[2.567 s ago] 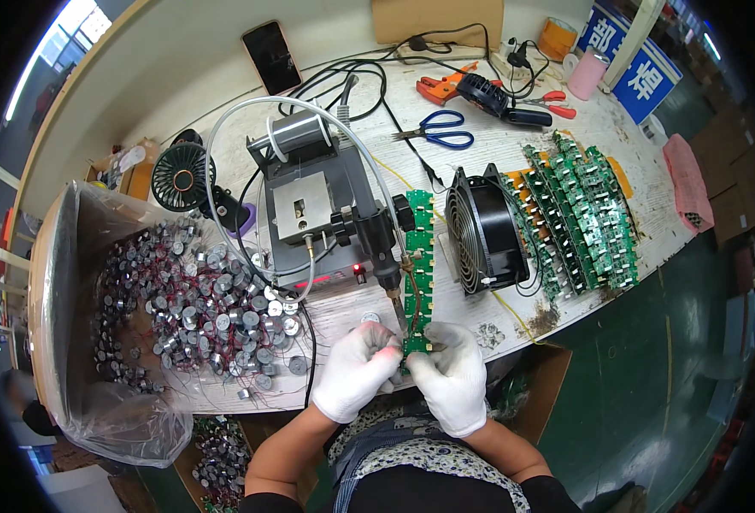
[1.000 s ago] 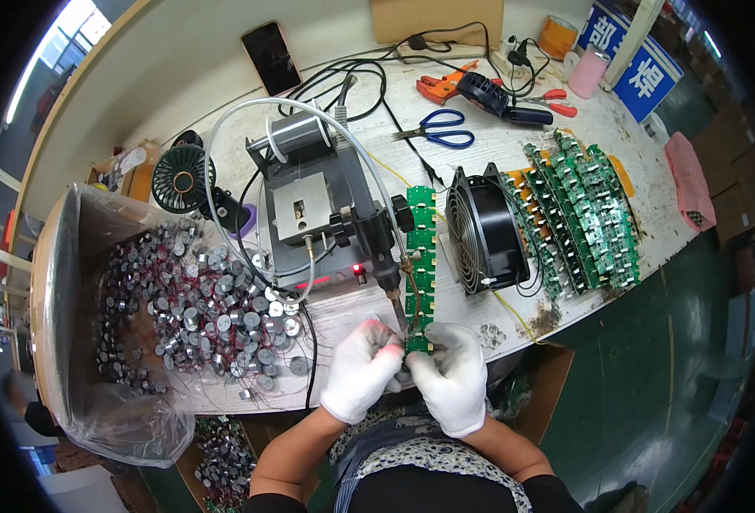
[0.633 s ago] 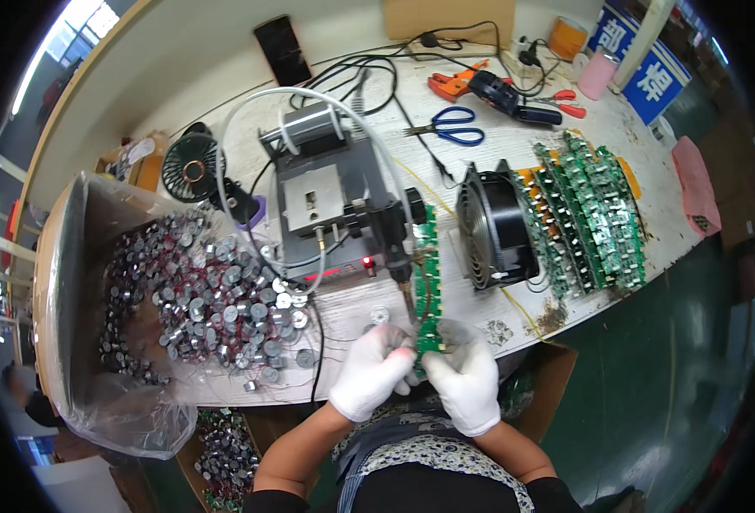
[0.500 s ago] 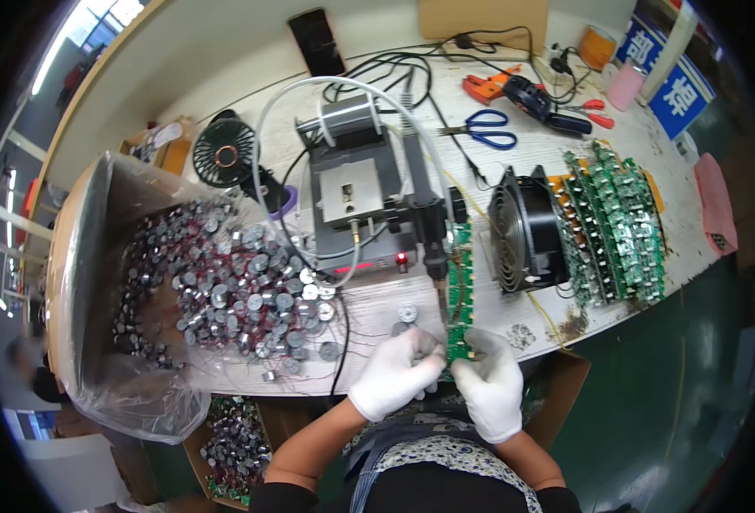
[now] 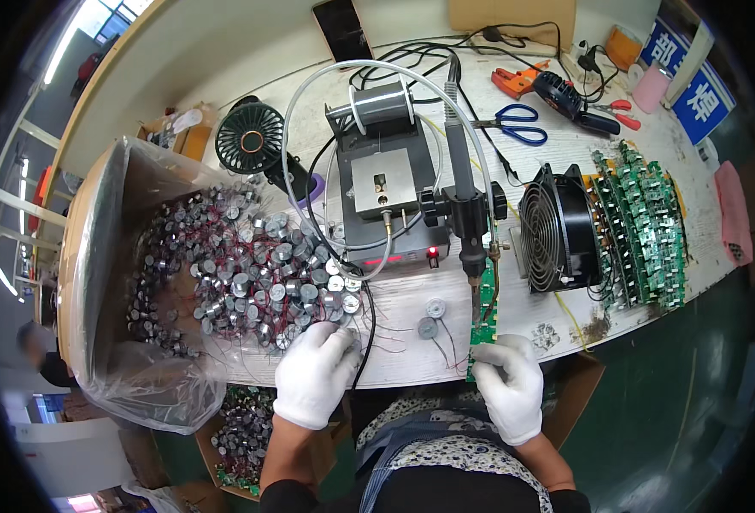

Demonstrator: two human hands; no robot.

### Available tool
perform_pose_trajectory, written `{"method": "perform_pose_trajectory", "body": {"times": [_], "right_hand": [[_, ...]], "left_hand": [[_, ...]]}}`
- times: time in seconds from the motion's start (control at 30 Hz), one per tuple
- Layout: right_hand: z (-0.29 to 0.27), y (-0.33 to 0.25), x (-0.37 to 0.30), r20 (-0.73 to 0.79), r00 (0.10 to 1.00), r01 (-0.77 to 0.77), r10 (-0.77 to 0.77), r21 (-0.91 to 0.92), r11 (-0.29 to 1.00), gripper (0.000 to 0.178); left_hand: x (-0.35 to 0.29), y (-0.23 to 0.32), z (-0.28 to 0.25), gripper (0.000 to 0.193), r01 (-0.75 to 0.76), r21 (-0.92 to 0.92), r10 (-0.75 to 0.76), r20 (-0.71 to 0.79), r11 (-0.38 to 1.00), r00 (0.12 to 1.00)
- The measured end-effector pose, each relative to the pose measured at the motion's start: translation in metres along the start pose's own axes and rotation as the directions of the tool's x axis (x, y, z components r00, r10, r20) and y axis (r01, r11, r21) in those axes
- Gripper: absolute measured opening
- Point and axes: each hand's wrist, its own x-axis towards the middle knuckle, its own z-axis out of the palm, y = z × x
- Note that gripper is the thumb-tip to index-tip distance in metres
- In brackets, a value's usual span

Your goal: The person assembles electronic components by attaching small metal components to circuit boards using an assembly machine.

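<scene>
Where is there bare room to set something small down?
On the white bench: a patch between the green circuit board, black boxed fan and right hand; a strip between the board stack and pink cloth. Crowded: the left side, heaped with round metal parts, and the back, with cables, scissors and pliers.

The right hand (image 5: 511, 392) holds the green board strip (image 5: 485, 332) near its lower end, below the soldering iron (image 5: 473, 244). The left hand (image 5: 313, 376) is positioned beside the round metal components (image 5: 266, 274).
</scene>
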Motion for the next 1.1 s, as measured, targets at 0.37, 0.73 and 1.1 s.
{"method": "perform_pose_trajectory", "body": {"times": [0.37, 0.73, 1.1], "right_hand": [[-0.002, -0.007, 0.003, 0.090, 0.996, 0.029, -0.024, -0.058, 0.998, 0.018], [-0.008, -0.004, 0.007, 0.162, 0.984, 0.080, -0.075, -0.026, 0.996, 0.022], [-0.008, -0.002, 0.006, 0.188, 0.982, 0.012, -0.016, 0.021, 1.000, 0.037]], "left_hand": [[0.006, 0.023, 0.038, 0.031, -0.038, -0.266, 0.003, -0.132, 0.963, 0.991], [-0.002, 0.049, 0.057, 0.025, -0.473, -0.576, 0.481, -0.152, 0.667, 0.863], [-0.007, 0.052, 0.063, 0.041, -0.413, -0.593, 0.375, -0.194, 0.691, 0.906]]}}
